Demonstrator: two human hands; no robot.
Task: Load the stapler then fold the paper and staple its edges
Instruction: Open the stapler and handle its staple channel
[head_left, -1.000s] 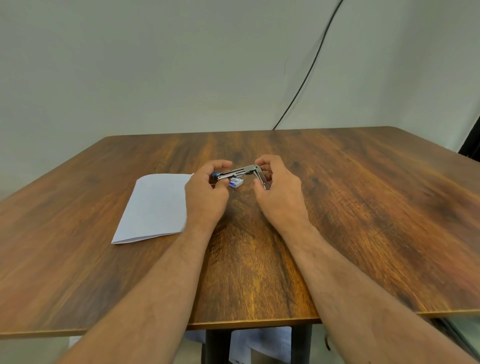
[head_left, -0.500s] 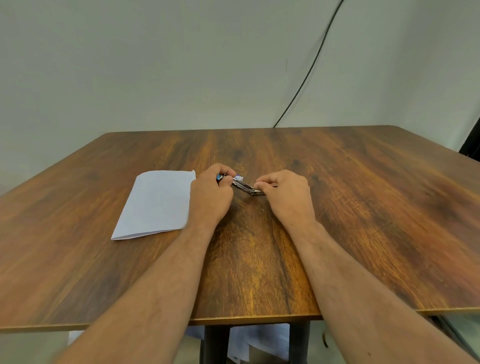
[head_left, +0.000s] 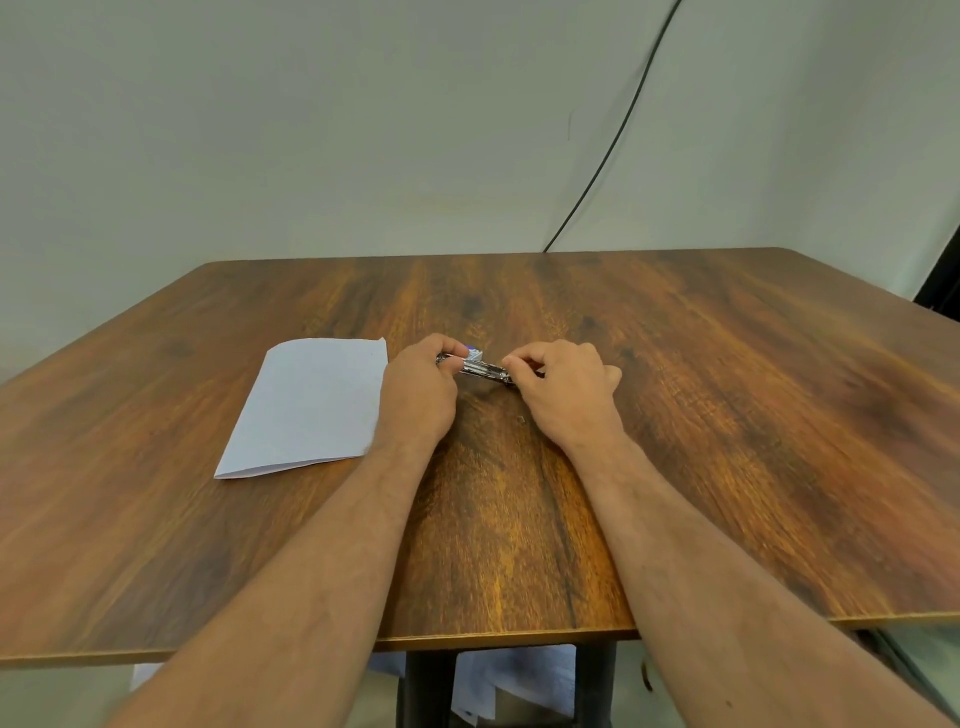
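Observation:
A small metal stapler (head_left: 480, 370) lies low over the middle of the wooden table (head_left: 727, 415), closed flat. My left hand (head_left: 420, 397) grips its left end and my right hand (head_left: 563, 395) pinches its right end. Just behind the stapler a small white and blue staple box (head_left: 475, 354) peeks out, mostly hidden by my left fingers. A folded white paper (head_left: 309, 408) lies flat on the table, left of my left hand and touching its side.
A tiny loose staple (head_left: 520, 417) lies on the wood between my wrists. A black cable (head_left: 613, 150) runs down the wall behind the table's far edge. Papers (head_left: 511, 680) lie on the floor beneath the table's near edge.
The stapler stood open in a wide angle one second ago; its arm has come down and it is now closed flat between my hands. My right hand moved down with it.

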